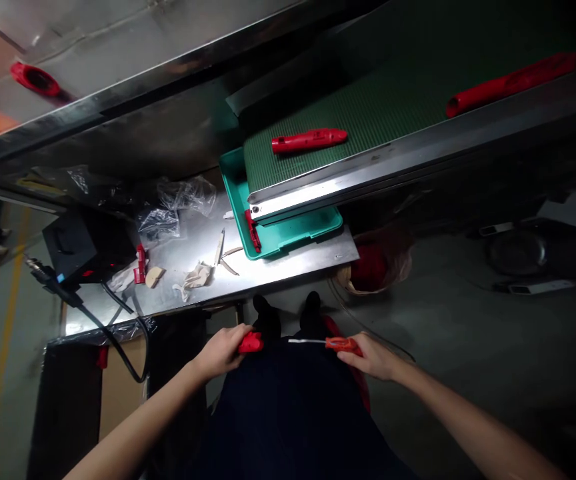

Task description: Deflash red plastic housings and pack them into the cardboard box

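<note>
My left hand (224, 349) is closed around a red plastic part (251, 343), whose end sticks out past my fingers. In my right hand (372, 357) is a screwdriver-like tool (342, 345) with an orange-red handle. Its thin metal shaft points left toward the red part, and a gap lies between the two. The exact shape of its pale tip is too small to tell. Both hands are low in front of my dark clothing.
A green conveyor belt (368, 120) carries a long red part (309, 141) and another red part (513, 85). Below its end sits a teal tray (298, 239). On the metal bench (263, 270) lie nippers (229, 261), a crumpled glove (198, 275) and plastic bags. A black box (88, 243) stands left.
</note>
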A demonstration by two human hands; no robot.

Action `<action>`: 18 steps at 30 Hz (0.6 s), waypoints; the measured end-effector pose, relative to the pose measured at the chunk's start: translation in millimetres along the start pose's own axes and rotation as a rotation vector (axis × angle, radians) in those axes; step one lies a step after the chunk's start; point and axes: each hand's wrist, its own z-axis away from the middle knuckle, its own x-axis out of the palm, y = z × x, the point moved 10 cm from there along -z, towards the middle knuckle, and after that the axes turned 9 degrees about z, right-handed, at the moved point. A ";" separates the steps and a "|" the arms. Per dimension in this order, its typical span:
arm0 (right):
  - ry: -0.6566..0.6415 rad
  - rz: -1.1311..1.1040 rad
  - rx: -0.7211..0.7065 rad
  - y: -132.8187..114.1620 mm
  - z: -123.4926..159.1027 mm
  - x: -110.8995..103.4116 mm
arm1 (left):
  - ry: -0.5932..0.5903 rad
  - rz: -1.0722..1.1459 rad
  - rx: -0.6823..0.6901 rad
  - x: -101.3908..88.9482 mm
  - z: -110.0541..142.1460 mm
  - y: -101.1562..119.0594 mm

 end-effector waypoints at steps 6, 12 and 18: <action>-0.034 0.102 0.014 -0.4 -3.8 -6.9 | -0.171 0.008 0.030 4.3 -9.1 9.7; -0.008 0.191 0.026 -4.1 -4.3 -19.2 | -0.132 0.156 -0.100 -3.0 -17.8 0.6; 0.022 0.209 0.017 -9.0 -3.8 -17.6 | 0.138 0.446 -0.261 -26.5 -13.8 -11.4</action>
